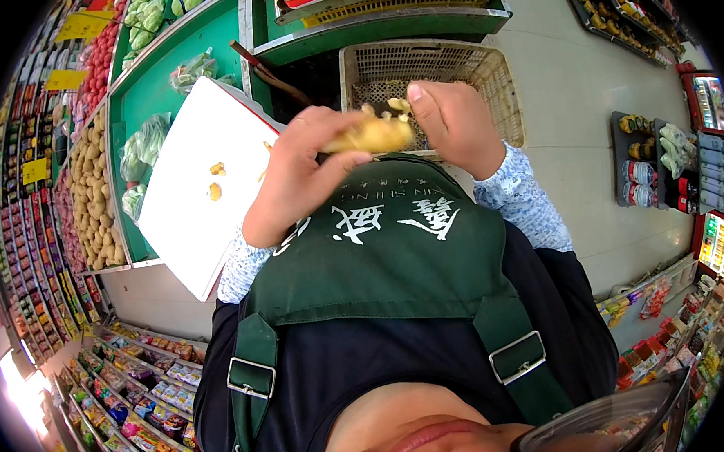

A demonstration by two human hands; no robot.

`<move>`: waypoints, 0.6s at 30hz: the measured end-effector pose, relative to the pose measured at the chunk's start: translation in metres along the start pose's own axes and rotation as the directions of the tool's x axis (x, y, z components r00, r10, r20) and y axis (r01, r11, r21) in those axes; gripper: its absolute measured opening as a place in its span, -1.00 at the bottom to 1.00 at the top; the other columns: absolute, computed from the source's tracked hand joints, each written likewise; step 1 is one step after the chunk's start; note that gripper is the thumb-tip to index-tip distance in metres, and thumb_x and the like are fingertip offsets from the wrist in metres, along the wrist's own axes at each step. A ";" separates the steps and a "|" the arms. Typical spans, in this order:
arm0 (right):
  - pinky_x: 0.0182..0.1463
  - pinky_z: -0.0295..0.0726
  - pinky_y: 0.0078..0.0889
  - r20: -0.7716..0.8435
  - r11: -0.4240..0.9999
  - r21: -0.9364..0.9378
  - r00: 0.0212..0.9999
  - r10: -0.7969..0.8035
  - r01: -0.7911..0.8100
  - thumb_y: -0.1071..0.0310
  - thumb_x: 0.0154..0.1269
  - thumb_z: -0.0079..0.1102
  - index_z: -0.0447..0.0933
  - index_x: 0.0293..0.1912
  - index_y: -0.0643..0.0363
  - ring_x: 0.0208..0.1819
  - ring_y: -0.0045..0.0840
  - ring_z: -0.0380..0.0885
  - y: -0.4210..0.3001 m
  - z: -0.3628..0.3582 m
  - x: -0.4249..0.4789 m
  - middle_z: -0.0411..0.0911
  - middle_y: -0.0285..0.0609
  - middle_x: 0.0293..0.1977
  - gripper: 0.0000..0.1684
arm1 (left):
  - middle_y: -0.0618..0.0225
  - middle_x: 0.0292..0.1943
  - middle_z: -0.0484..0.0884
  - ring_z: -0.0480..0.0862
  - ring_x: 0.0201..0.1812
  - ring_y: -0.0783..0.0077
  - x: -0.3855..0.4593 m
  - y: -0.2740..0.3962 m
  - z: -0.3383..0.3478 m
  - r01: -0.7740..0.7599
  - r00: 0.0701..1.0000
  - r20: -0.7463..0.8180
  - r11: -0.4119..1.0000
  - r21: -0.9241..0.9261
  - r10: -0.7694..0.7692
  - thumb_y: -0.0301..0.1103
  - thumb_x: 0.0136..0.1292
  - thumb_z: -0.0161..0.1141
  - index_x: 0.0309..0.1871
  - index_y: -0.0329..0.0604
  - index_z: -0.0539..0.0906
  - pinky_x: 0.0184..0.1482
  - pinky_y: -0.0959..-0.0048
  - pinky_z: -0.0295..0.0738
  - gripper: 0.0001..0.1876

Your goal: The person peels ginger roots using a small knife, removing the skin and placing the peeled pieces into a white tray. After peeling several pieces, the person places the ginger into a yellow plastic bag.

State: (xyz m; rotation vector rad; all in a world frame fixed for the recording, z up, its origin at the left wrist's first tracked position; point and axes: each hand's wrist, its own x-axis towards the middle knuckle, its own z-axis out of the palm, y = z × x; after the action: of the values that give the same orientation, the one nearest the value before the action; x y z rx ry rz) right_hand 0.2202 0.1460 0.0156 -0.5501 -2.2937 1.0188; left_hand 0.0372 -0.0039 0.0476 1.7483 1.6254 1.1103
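My left hand (297, 168) grips a knobby yellow root, apparently ginger (372, 134), blurred by motion, above a beige plastic crate (512, 95). Close to the root's far end is my right hand (458, 126), its fingers curled and thumb raised. Small pale yellow pieces (399, 105) show beside that thumb; whether my right fingers hold them is hidden. To the left of my left hand, small yellow-brown pieces (214, 191) lie on a white board or tray (192, 143) with a reddish edge. A green apron (389, 273) with white writing covers my front.
Green produce bins (217, 37) hold bagged leafy vegetables (153, 138) and potatoes (93, 197). A brown stick (268, 71) juts beside the crate. Shelves of packaged goods (144, 403) line the left and rear. Bottled goods (639, 184) stand right, across the tiled floor (555, 154).
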 end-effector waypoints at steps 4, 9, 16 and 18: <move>-0.39 0.40 0.00 0.006 0.994 0.104 1.000 -0.024 0.023 0.19 0.53 -0.10 0.47 -0.43 0.22 -0.47 0.06 0.47 0.008 0.004 0.003 0.46 0.08 -0.55 -0.57 | 0.28 -0.10 0.70 0.65 -0.11 0.41 0.000 -0.012 0.005 0.135 0.988 0.096 0.973 -0.186 -0.119 -0.51 0.13 0.43 0.07 -0.25 0.65 0.00 0.45 0.55 -0.60; -0.40 0.38 -0.03 0.080 0.988 0.146 0.995 -0.059 0.047 0.21 0.53 -0.11 0.41 -0.46 0.23 -0.49 0.04 0.43 0.002 0.002 0.000 0.42 0.06 -0.55 -0.58 | 0.07 0.12 0.60 0.69 0.06 0.21 0.003 -0.039 0.008 0.121 0.976 0.004 0.523 -0.843 -0.219 -0.32 0.28 0.31 0.17 -0.31 0.52 0.23 0.30 0.53 -0.56; -0.41 0.51 -0.14 -0.053 0.984 0.023 0.983 -0.178 0.179 0.26 0.46 -0.03 0.52 -0.39 0.17 -0.49 -0.13 0.54 -0.006 0.009 0.000 0.50 -0.09 -0.53 -0.69 | 0.03 0.10 0.57 0.65 -0.04 0.33 0.011 -0.045 0.011 0.191 0.966 0.151 0.185 -0.964 -0.209 0.02 0.46 0.14 0.30 -0.29 0.31 -0.21 0.46 0.60 -0.39; -0.42 0.51 -0.15 -0.097 0.979 0.000 0.975 -0.202 0.203 0.27 0.45 -0.01 0.52 -0.39 0.18 -0.49 -0.14 0.54 -0.008 0.013 0.003 0.51 -0.10 -0.53 -0.71 | 0.08 0.10 0.57 0.65 -0.06 0.38 0.012 -0.043 0.015 0.201 0.968 0.143 0.296 -0.934 -0.206 0.07 0.42 0.18 0.29 -0.29 0.33 -0.23 0.49 0.58 -0.36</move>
State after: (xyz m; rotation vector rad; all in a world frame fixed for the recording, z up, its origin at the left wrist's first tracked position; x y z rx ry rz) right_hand 0.2087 0.1358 0.0157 -0.3439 -2.2063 0.8851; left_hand 0.0252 0.0169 0.0074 0.6772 0.7485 1.4785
